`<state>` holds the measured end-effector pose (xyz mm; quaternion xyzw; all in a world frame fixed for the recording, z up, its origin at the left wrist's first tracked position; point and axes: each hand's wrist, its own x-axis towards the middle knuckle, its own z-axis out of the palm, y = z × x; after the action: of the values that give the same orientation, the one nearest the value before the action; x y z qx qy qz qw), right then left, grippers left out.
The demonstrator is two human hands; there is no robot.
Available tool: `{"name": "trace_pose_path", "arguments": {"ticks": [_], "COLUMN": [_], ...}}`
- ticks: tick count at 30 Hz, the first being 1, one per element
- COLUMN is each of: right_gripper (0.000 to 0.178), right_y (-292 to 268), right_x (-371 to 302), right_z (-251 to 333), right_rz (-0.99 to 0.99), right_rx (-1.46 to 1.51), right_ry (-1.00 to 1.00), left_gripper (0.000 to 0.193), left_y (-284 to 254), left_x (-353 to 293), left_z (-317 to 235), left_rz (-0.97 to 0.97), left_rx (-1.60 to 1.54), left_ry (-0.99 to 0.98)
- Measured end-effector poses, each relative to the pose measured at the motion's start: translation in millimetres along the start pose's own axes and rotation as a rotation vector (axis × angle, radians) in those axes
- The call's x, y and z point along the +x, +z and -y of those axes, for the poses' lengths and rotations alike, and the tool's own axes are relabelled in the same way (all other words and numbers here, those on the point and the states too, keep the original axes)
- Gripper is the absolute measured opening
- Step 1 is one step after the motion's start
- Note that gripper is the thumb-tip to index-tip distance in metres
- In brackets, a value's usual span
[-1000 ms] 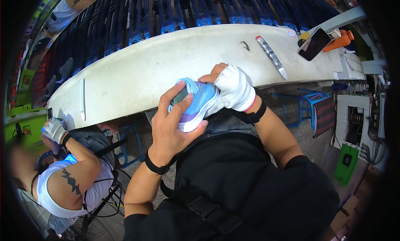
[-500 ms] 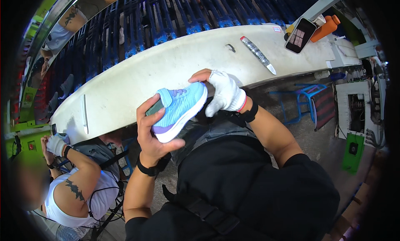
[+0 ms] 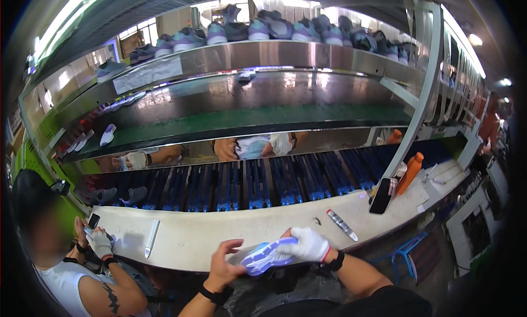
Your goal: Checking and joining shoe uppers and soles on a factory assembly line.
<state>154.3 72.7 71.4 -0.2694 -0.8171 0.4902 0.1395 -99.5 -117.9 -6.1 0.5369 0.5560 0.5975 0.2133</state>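
In front of me, at the near edge of the bench, is a light-blue sneaker [image 3: 268, 255] turned so its purple-and-white sole shows. My right hand [image 3: 308, 244], in a white glove with bare fingertips, grips one end of it. At the other end, my bare left hand [image 3: 225, 266] holds the shoe between thumb and fingers; its upper is mostly hidden. A marker-like tool with a dark wrapped middle and white tip [image 3: 342, 225] lies on the bench beyond my right hand. Near it is a small dark curved scrap [image 3: 317, 221].
A co-worker [image 3: 66, 278] sits at the left, hands on a shoe. A white stick [image 3: 152, 238] lies on the white bench [image 3: 192, 229]. Beyond run blue rollers [image 3: 258, 180], a dark conveyor belt [image 3: 247, 106] and a shelf of sneakers [image 3: 258, 29]. A phone [image 3: 382, 196] and orange bottle [image 3: 410, 173] stand right.
The view has tilted up, showing the conveyor and shelf. The sneaker has been turned from its side to show its sole, and my right hand has closed on it.
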Motion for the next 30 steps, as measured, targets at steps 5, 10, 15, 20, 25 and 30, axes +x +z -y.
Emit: {"name": "trace_pose_path", "arguments": {"ticks": [5,10,15,20,25,30], "right_gripper": [0.038,0.051,0.03,0.02,0.026,0.042], "right_y": [-110.1,-180.8,-114.9,-64.8,-69.4,-40.3], "right_x": [75.4,121.0,79.9,37.3,-43.3,-19.4], "right_z": [78.6,202.3,193.3,69.9,-85.1,-122.6], "right_rz": [-0.255,-0.317,-0.045,-0.223,-0.542,-0.5], "right_rx": [-0.054,0.896,0.267,-0.23,-0.445,-0.815], "right_ry": [-0.283,-0.712,-0.682,-0.419,0.047,-0.114], "left_gripper": [0.037,0.047,0.044,0.033,0.011,0.013], "left_y": [-24.6,-14.3,-16.2,-20.2,-10.1,-27.9], "left_x": [14.2,19.3,14.2,8.5,20.7,-4.1], "left_z": [50.4,55.9,70.5,50.9,35.7,52.2], "left_rz": [-0.342,-0.295,-0.308,-0.249,-0.189,-0.189], "left_rx": [0.222,0.367,0.462,0.55,0.577,0.724], "left_ry": [-0.228,-0.178,-0.138,-0.1,-0.067,-0.058]}}
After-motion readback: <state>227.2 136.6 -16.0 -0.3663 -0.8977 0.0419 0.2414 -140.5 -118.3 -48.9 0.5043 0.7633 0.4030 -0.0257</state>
